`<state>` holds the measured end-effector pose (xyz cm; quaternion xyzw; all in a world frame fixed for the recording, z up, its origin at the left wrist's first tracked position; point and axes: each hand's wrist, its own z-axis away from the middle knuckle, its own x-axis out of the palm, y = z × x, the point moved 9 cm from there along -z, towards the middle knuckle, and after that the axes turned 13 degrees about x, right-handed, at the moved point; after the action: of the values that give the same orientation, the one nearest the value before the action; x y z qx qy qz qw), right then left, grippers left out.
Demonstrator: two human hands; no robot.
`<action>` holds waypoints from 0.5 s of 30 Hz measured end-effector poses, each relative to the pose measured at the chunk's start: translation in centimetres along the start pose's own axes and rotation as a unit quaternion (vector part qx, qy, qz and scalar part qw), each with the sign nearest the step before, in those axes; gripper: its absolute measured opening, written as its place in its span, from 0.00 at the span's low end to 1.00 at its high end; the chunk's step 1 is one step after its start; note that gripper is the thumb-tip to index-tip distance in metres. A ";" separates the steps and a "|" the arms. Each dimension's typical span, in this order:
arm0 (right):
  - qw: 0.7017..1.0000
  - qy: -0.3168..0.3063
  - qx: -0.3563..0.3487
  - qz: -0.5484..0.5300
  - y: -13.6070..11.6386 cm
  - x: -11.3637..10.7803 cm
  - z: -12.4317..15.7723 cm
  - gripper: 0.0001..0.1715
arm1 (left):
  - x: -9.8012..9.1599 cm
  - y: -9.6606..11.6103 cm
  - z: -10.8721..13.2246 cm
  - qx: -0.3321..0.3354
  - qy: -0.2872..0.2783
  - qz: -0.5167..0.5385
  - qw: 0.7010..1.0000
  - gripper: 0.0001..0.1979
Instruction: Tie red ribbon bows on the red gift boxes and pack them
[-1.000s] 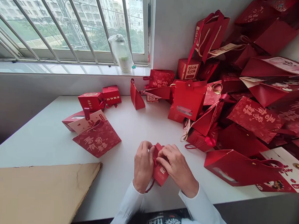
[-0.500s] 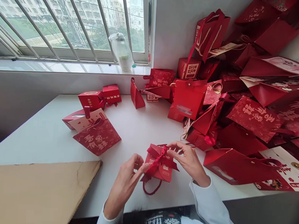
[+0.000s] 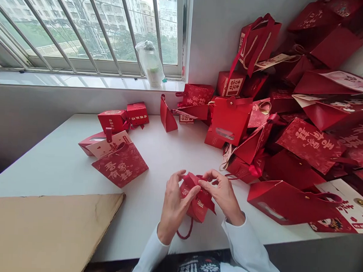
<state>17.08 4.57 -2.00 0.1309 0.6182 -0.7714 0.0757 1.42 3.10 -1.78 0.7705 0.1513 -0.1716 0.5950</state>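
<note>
A ribbon point(image 3: 209, 204) is pinched near its knot between the thumb and forefinger of the right hand point(image 3: 223, 196), whose grasp is narrow. The left hand point(image 3: 177, 204) is cupped along the near left side of the small red box point(image 3: 198, 213), its thumb laid towards the same knot and its fingers curled at the top edge. Whether anything is truly gripped by that hand cannot be told, since its fingertips are partly hidden. The box is rested on the counter point(image 3: 174, 151), close before the wearer, so its weight is apparently borne there and the fingers are left free for fine work. By being flanked on both sides, it is probably also steadied against turning. A dark red rope handle point(image 3: 186, 237) is looped out at the near side, clear of the ribbon.

To the left, a patterned red bag point(image 3: 123, 166) is leaned over at a tilt, with two red boxes point(image 3: 111, 120) placed behind it, near the wall. A cardboard sheet point(image 3: 51, 230) is seen at the near left.

To the right, a pile of red bags point(image 3: 307, 137) is heaped against the wall, by which it is presumably propped. Beyond, a cup in a clear plastic bag point(image 3: 154, 72) is stood on the window sill point(image 3: 81, 81).
</note>
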 end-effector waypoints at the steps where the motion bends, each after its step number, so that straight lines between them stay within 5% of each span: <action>1: 1.000 -0.001 -0.002 -0.009 0.0 0.1 0.1 0.09 | 0.2 0.3 -0.2 0.009 -0.001 0.000 1.000 0.21; 6: 0.998 0.005 0.010 -0.054 0.8 -0.1 0.1 0.11 | 0.5 1.1 -0.7 0.039 -0.015 0.002 0.999 0.12; 15: 0.996 0.032 0.010 -0.081 1.8 -0.7 0.2 0.13 | 0.9 -0.7 -0.5 0.002 -0.017 0.079 0.997 0.15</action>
<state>18.25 3.95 -3.38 0.1054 0.6207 -0.7769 -0.0086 1.96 3.77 -2.72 0.7782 0.0791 -0.1374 0.6076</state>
